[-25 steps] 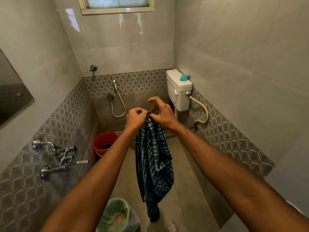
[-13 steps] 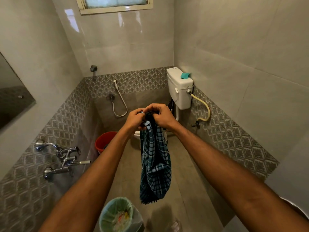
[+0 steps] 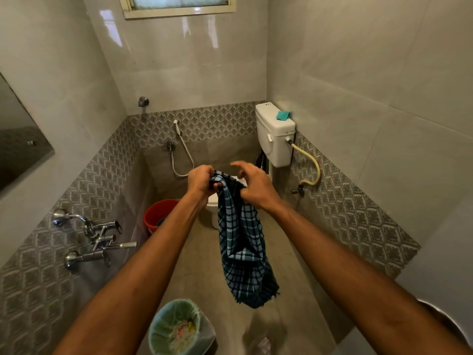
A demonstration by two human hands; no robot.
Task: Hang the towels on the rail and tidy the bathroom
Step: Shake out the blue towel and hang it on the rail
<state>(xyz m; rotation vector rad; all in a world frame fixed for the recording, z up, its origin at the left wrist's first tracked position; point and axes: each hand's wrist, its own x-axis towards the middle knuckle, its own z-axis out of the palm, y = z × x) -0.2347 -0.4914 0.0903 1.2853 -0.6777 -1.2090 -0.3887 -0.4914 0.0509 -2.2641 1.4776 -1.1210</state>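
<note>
Head view, step in hand: readying one towel for hanging, I judge. Left hand (image 3: pixel 202 181) grips the bunched top edge of the checked towel (image 3: pixel 240 247), which hangs in mid-air between my outstretched arms. Right hand (image 3: pixel 256 187) touches it with fingers half lifted, and I cannot tell if it holds. Next move: spread that edge and find the rail, which is not in view.

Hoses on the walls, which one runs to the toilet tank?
The curved yellow hose at the white toilet tank's side; the thin white sprayer hose loops on the back wall.
</note>
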